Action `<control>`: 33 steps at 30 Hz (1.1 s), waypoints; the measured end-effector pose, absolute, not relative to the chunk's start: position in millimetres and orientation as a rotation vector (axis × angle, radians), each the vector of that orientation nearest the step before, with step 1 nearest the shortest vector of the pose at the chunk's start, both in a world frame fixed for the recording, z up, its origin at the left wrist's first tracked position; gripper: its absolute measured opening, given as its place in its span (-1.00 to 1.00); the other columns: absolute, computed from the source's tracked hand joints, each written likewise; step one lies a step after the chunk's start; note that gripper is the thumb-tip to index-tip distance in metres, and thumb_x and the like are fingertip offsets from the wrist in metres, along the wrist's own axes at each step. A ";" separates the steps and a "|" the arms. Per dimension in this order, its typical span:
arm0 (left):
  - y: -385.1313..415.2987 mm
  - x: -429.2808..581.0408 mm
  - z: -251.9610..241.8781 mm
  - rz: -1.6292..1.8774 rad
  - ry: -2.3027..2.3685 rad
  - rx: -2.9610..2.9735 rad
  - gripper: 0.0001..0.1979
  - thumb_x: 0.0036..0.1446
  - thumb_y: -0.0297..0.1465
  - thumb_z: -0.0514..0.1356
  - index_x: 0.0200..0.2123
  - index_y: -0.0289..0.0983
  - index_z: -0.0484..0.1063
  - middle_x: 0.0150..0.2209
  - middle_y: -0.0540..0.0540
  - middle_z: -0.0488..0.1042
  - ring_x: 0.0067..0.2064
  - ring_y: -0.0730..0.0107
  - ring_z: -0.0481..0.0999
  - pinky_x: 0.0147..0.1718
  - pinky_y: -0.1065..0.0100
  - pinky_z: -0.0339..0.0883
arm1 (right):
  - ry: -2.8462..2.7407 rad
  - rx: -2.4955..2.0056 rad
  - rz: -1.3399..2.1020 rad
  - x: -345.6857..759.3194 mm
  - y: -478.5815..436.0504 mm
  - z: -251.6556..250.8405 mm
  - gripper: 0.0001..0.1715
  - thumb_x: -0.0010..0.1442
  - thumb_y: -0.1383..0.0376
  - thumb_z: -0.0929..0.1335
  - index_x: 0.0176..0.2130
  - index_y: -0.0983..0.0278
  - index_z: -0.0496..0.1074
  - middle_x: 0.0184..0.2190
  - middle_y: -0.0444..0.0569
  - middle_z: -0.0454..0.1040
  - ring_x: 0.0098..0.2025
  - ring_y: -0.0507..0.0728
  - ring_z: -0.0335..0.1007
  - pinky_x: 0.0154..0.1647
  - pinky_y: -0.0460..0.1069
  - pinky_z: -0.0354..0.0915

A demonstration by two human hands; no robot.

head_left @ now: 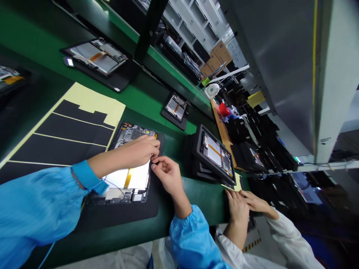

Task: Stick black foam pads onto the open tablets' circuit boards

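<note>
Over an opened tablet [126, 186] on a black foam mat [126, 216], the left hand [137, 151] and right hand [166, 175] curl closed, fingertips pinching together at the upper edge of its white panel [134, 177]; just beside, a co-worker's white-sleeved hands [241, 205] rest on the green workbench [202, 198], near another tablet [214, 155].

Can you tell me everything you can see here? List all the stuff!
Glossy green workbench: one, green, under everything.
Opened black-framed tablets: about six, black and silver, along the bench.
Black-and-cream striped sheet: one, black and cream, left of the hands.
Cardboard boxes: two, brown, on far shelves.
Round desk fan: one, white, beyond the bench.
Co-worker's hands: two, white sleeves, bottom right.
Left hand: one, blue sleeve, on a tablet's edge.
Right hand: one, blue sleeve, beside the left hand.
</note>
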State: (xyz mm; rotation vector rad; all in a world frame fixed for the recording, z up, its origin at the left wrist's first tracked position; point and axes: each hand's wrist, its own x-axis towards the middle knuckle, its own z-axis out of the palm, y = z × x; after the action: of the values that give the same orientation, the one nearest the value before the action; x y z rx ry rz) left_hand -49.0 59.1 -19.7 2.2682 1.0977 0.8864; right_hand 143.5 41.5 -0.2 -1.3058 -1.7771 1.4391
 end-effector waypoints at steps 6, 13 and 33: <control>59.5 -47.6 -19.8 0.879 1.105 2.259 -0.76 0.08 -0.64 0.04 -0.51 -0.25 0.37 -0.34 -0.08 0.40 -0.19 0.21 0.36 -0.12 0.20 0.21 | -1.819 -1.353 1.328 140.8 38.6 -3.6 -0.75 0.11 0.14 0.44 -0.27 0.25 0.45 -0.62 -0.30 0.18 -0.58 -0.03 0.00 -0.53 -0.08 -0.06; 64.2 -49.6 -27.6 0.871 1.154 2.241 -0.76 0.06 -0.65 0.04 -0.47 -0.25 0.41 -0.35 -0.08 0.42 -0.17 0.18 0.37 -0.09 0.17 0.21 | -2.027 -1.455 0.935 138.2 32.0 -6.1 -0.77 0.24 0.17 0.37 -0.12 0.23 0.46 -0.63 -0.33 0.16 -0.58 0.01 0.11 -0.50 -0.08 -0.04; 65.5 -55.0 -25.7 0.855 1.146 2.255 -0.82 0.16 -0.55 0.07 -0.44 -0.23 0.38 -0.33 -0.08 0.45 -0.16 0.16 0.40 -0.12 0.19 0.24 | -1.998 -1.159 0.676 154.2 20.0 -12.2 -0.78 0.32 0.36 0.39 -0.12 0.22 0.66 -0.19 0.04 0.61 -0.11 0.17 0.51 -0.17 0.02 0.41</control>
State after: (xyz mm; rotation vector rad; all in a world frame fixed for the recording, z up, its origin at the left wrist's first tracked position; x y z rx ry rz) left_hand -55.0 65.5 -25.7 2.2554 1.1458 0.8547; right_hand 154.2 20.0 -12.2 -1.1586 -1.9980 0.6760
